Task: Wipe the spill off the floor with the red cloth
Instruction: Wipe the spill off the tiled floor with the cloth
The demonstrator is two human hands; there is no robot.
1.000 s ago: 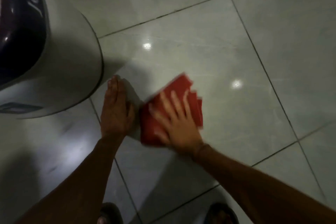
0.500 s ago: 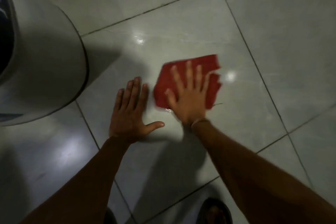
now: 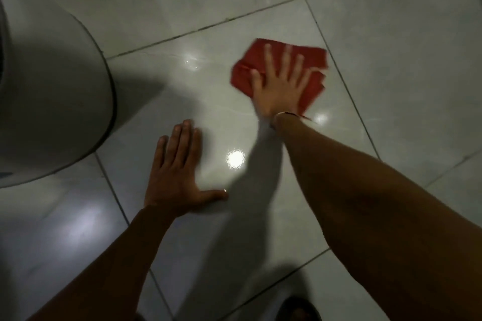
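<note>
The red cloth (image 3: 314, 60) lies folded on the pale tiled floor (image 3: 391, 60), up and right of centre. My right hand (image 3: 280, 88) presses flat on it with fingers spread, covering its middle. My left hand (image 3: 177, 172) rests flat on the tile lower left, fingers together, thumb out, holding nothing. The tile between the hands is glossy with bright light spots; a small wet glint (image 3: 191, 64) shows left of the cloth. I cannot make out a clear puddle.
A large rounded white appliance (image 3: 52, 101) stands on the floor at the left, close to my left hand. Dark grout lines cross the tiles. The dark toe of a foot (image 3: 297, 307) shows at the bottom edge.
My right hand has slid the red cloth away from me and to the right, apart from the left hand. The left hand stays planted on the tile.
</note>
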